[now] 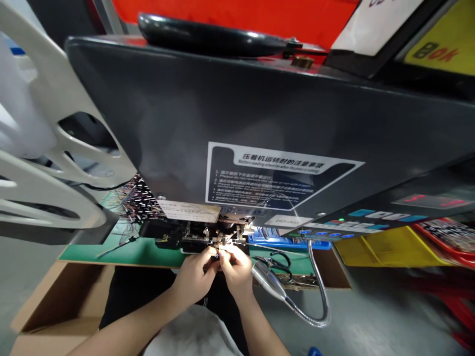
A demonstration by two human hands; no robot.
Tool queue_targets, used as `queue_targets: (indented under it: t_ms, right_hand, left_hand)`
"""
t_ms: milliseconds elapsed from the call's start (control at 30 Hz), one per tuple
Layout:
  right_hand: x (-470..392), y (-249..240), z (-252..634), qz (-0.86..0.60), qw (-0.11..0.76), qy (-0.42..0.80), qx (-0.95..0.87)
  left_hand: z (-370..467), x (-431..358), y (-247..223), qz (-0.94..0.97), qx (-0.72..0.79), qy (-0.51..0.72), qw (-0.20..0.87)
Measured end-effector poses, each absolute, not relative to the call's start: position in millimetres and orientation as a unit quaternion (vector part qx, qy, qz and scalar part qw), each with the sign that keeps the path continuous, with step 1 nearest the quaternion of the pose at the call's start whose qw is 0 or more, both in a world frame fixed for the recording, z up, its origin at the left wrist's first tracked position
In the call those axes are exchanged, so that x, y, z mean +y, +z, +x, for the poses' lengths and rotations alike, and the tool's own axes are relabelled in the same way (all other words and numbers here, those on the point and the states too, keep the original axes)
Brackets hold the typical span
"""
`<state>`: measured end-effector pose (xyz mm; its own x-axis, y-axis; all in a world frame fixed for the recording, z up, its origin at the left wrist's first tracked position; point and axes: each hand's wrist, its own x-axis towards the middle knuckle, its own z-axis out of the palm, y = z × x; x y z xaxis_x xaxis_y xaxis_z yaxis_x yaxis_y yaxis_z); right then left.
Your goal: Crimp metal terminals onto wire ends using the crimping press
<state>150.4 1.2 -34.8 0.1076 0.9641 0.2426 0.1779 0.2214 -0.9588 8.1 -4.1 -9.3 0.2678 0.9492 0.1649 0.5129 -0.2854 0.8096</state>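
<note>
Both hands meet at the brightly lit tooling [222, 237] under a dark grey terminal crimping press [178, 113]. My left hand [195, 274] has its thumb and forefinger pinched just in front of the tooling. Close against it, my right hand [237, 272] is pinched too, its fingertips nearly touching those of the left. Whatever lies between the fingers is too small and glare-washed to make out. Just right of my right hand, the silver head of a gooseneck lamp [269, 282] points at the work spot.
Black-handled scissors [280, 262] lie on the green bench top [111, 254]. Bundled thin wires [137, 202] sit at the left, and a blue tray [319, 244] holds more wires. A yellow bin [389, 249] stands right. Cream reel arms [40, 188] jut in left above an open cardboard box [40, 296].
</note>
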Motion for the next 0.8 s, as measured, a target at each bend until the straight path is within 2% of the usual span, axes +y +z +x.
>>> queue_targets:
  t_ms: [367, 800]
  right_hand:
    - [-3.7, -37.1, 143.2, -0.496, 0.569, 0.410, -0.513]
    - [-5.9, -29.6, 140.5, -0.503, 0.569, 0.381, -0.527]
  left_hand:
    - [4.0, -7.0, -13.1, 0.730, 0.490, 0.344, 0.330]
    - [3.6, -8.3, -16.7, 0.731, 0.466, 0.343, 0.361]
